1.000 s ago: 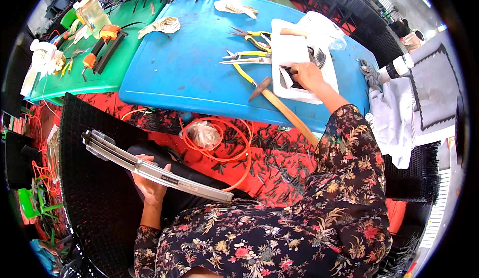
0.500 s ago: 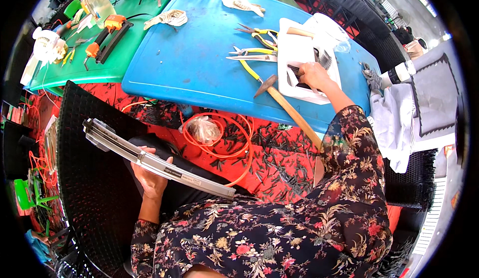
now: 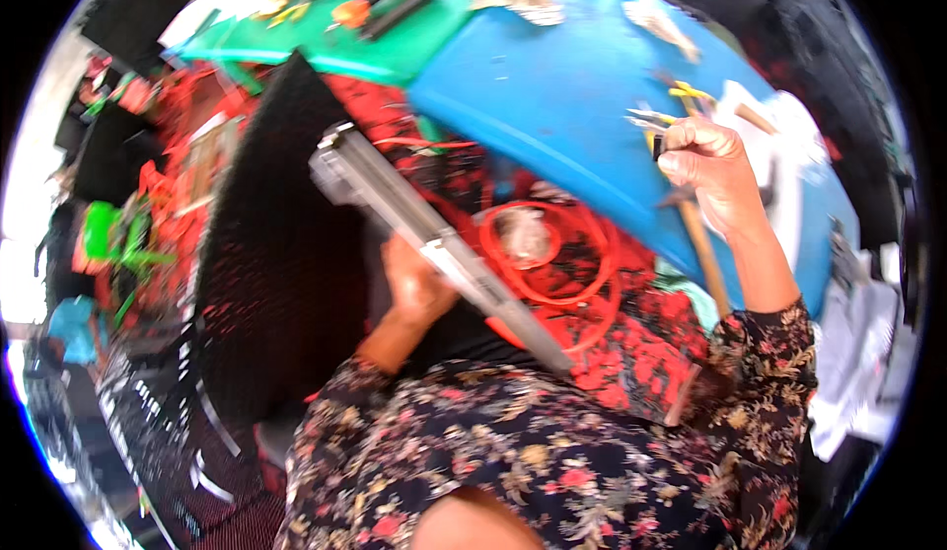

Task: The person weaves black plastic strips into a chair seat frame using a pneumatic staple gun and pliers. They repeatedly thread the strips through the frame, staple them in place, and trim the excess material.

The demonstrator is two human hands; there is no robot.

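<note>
Black piece (image 3: 658, 147) in right hand (image 3: 720, 177), now outside tray (image 3: 786, 203)

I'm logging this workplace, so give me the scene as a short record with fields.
Left hand: holds silver bar
Right hand: pinches small dark piece
Blue table: gloves, pliers, hammer, white tray
Green table: orange-and-black tool
Floor: red, with coiled orange hose
Picture: blurred

downward fisheye view from the head
</note>
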